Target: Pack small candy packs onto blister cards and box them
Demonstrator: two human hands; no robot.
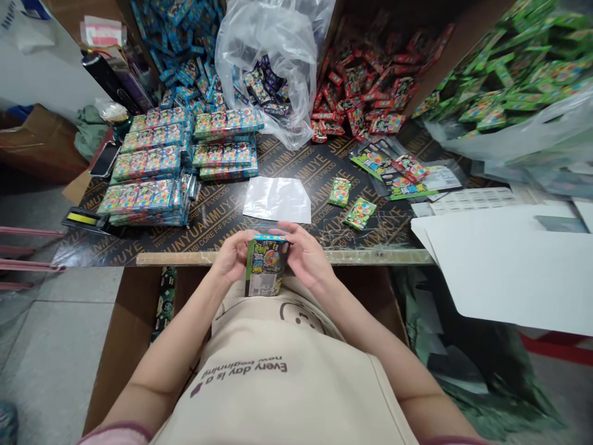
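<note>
Between my two hands, at the table's front edge, a black-and-green printed packet (265,266) stands upright over my lap. A blue strip (269,237) shows along its top; whether that is a small box inside cannot be made out. My left hand (231,254) grips the packet's left side, fingers curled at the upper corner. On the opposite side my right hand (309,254) has its thumb and fingers at the upper right edge. Just beyond the hands lies a white sheet (277,199). Two small green packs (340,191) lie to its right.
Stacks of wrapped colourful packs (146,162) stand at left. Behind are heaps of blue packs (188,68), red packs (359,93) and green packs (514,80), plus a clear plastic bag (291,55). A phone (105,159) lies left; white card sheets (504,266) overhang at right.
</note>
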